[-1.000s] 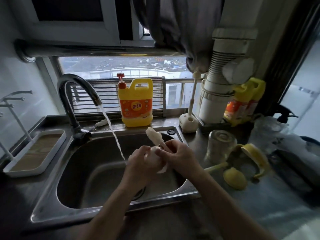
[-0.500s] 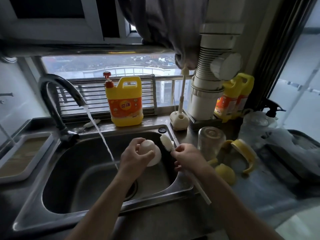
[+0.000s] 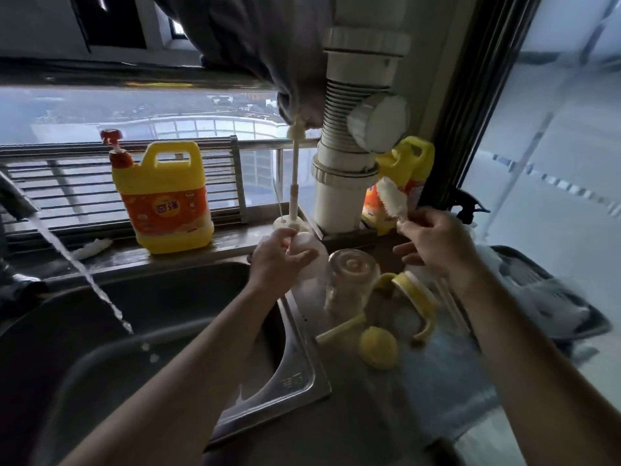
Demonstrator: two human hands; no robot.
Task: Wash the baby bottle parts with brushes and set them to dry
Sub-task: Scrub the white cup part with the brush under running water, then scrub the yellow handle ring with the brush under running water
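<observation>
Near the middle of the frame, the left hand (image 3: 274,260) grips a white bottle part (image 3: 317,264) above the right rim of the sink (image 3: 302,375). Right of centre, the right hand (image 3: 433,240) pinches a white brush (image 3: 389,198) with its bristles up. Between them, 1 clear bottle (image 3: 351,280) stands inverted on the bench (image 3: 336,432), beside a yellow handle ring (image 3: 415,294). Water (image 3: 84,270) streams down at the left.

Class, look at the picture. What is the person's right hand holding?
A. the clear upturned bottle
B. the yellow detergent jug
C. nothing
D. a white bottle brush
D: the right hand grips the white bottle brush by its handle, bristles up, while the left hand holds a white bottle part.
</observation>
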